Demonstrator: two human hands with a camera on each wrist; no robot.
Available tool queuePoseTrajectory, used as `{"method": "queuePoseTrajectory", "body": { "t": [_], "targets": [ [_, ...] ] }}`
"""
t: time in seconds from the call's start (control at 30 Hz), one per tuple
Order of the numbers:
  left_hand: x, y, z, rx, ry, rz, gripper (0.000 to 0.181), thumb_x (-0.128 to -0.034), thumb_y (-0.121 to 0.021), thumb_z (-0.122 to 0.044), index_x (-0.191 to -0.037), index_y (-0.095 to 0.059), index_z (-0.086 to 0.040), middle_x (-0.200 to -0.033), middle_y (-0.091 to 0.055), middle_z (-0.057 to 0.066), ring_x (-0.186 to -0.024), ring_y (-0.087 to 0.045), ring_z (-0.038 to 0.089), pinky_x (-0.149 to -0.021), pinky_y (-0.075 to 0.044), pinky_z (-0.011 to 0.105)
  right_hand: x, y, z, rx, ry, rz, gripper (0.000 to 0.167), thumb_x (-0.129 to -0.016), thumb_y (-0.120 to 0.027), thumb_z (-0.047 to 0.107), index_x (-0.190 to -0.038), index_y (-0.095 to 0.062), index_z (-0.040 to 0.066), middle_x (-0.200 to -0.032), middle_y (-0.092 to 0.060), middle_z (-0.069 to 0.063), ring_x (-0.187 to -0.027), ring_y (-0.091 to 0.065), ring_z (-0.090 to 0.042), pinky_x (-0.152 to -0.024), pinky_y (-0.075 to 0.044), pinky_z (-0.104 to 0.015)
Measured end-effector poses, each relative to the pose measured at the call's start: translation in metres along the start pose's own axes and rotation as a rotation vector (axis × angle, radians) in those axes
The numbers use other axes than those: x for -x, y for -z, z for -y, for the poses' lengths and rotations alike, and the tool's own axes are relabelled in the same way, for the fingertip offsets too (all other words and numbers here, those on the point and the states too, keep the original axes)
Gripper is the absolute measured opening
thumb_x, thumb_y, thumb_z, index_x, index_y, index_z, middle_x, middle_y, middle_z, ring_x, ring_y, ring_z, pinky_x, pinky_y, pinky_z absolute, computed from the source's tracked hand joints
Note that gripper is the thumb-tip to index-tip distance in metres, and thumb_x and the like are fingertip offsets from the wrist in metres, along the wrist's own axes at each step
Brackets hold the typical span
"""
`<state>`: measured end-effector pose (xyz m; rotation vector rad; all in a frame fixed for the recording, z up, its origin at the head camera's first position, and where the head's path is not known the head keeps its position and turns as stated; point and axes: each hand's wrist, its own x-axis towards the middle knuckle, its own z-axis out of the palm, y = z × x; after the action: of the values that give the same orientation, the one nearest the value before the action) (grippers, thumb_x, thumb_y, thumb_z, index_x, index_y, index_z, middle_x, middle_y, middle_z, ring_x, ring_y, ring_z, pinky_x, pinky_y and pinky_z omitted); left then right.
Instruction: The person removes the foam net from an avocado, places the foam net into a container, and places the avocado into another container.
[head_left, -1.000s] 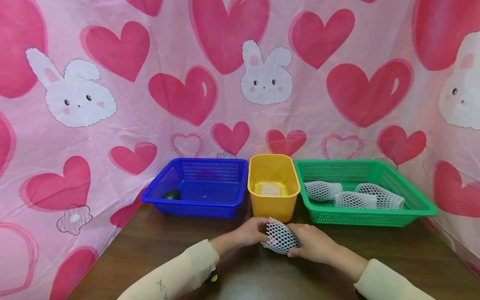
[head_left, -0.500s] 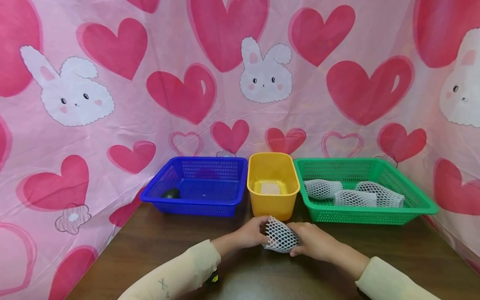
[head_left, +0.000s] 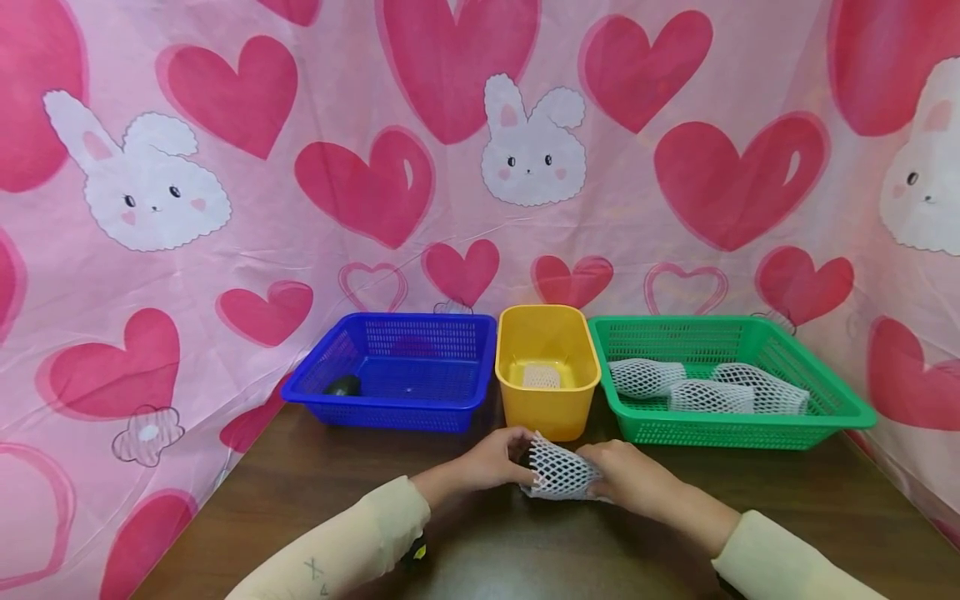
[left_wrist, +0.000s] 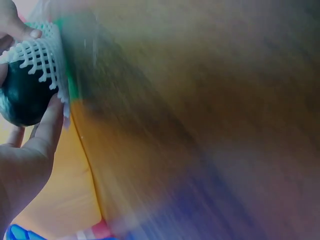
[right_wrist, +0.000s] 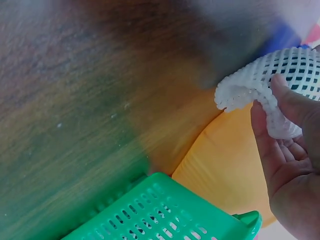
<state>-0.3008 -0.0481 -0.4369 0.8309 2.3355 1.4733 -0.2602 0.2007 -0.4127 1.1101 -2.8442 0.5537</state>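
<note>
The left hand (head_left: 495, 460) curves its thumb and fingers round a dark rounded object (left_wrist: 27, 100), which sits partly inside a white mesh sleeve (head_left: 562, 471) and shows at the sleeve's left end. The right hand (head_left: 633, 477) pinches the sleeve's other end between thumb and fingers; the right wrist view shows that end's rim folded and gaping. Both hands work low over the table (head_left: 525, 554), just in front of a yellow bin (head_left: 551, 417), so forward room is short; toward the person, a broad stretch of wood runs out of view.

The yellow bin, with a piece of white mesh (head_left: 542, 377) inside, stands between a blue basket (head_left: 397, 417) and a green basket (head_left: 742, 435), their rims close together. A second dark object (head_left: 343, 387) lies at the blue basket's near left; three mesh-wrapped pieces (head_left: 711, 398) lie in the green one. The outer ends of the baskets come near the table's slanting side edges. The surface is dark brown, grained and slightly shiny. Pink cloth (head_left: 450, 208) printed with hearts and rabbits hangs behind and at both sides.
</note>
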Motion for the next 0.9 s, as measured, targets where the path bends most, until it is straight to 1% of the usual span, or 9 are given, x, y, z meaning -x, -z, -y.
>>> {"method": "queuePoseTrajectory", "body": {
  "t": [0.1, 0.23, 0.37, 0.53, 0.77, 0.9],
  "targets": [
    [0.002, 0.005, 0.001, -0.008, 0.012, -0.014, 0.041, -0.0749, -0.081, -0.004, -0.111, -0.062, -0.002, -0.102, -0.062, -0.001, -0.094, -0.056, 0.013, -0.087, -0.046, 0.03, 0.0, 0.001, 0.0, 0.025, -0.017, -0.016, 0.034, -0.075, -0.083, 0.009, -0.106, -0.068, 0.006, -0.094, -0.068, 0.004, -0.082, -0.06, -0.011, -0.078, -0.054, -0.038],
    [0.006, 0.01, 0.001, -0.021, 0.032, -0.014, 0.043, -0.0751, -0.082, -0.007, -0.112, -0.061, -0.003, -0.106, -0.063, 0.0, -0.097, -0.056, 0.014, -0.089, -0.046, 0.032, 0.0, 0.002, -0.002, 0.034, -0.006, -0.035, 0.031, -0.076, -0.082, 0.01, -0.103, -0.068, 0.008, -0.093, -0.068, 0.005, -0.08, -0.06, -0.01, -0.076, -0.054, -0.038],
    [0.01, 0.014, 0.002, -0.005, 0.043, -0.003, 0.043, -0.0757, -0.082, -0.007, -0.113, -0.061, -0.003, -0.106, -0.063, 0.001, -0.094, -0.058, 0.015, -0.086, -0.048, 0.031, 0.001, 0.002, -0.002, 0.034, 0.008, -0.037, 0.027, -0.077, -0.082, 0.01, -0.099, -0.068, 0.01, -0.09, -0.067, 0.006, -0.077, -0.059, -0.009, -0.073, -0.054, -0.036],
    [0.014, 0.017, 0.003, 0.006, 0.033, 0.001, 0.042, -0.0758, -0.081, -0.007, -0.112, -0.06, -0.002, -0.104, -0.063, 0.002, -0.092, -0.059, 0.016, -0.083, -0.048, 0.029, 0.001, 0.004, -0.003, 0.038, 0.007, -0.035, 0.021, -0.078, -0.081, 0.011, -0.094, -0.068, 0.014, -0.084, -0.065, 0.011, -0.072, -0.056, -0.003, -0.067, -0.053, -0.03],
    [0.018, 0.022, 0.005, 0.003, 0.06, -0.006, 0.04, -0.0765, -0.081, -0.009, -0.111, -0.06, -0.006, -0.102, -0.063, 0.0, -0.092, -0.059, 0.016, -0.083, -0.049, 0.032, 0.004, 0.011, -0.004, 0.046, 0.013, -0.067, 0.017, -0.078, -0.081, 0.012, -0.087, -0.067, 0.015, -0.077, -0.063, 0.012, -0.066, -0.053, -0.001, -0.059, -0.049, -0.026],
    [0.02, 0.024, 0.005, 0.008, 0.067, -0.018, 0.041, -0.076, -0.082, -0.009, -0.111, -0.06, -0.006, -0.102, -0.063, 0.001, -0.092, -0.06, 0.017, -0.083, -0.05, 0.032, 0.008, 0.017, -0.005, 0.053, 0.01, -0.089, 0.017, -0.078, -0.081, 0.012, -0.085, -0.066, 0.016, -0.075, -0.061, 0.013, -0.064, -0.052, -0.001, -0.057, -0.047, -0.026]
  ]
}}
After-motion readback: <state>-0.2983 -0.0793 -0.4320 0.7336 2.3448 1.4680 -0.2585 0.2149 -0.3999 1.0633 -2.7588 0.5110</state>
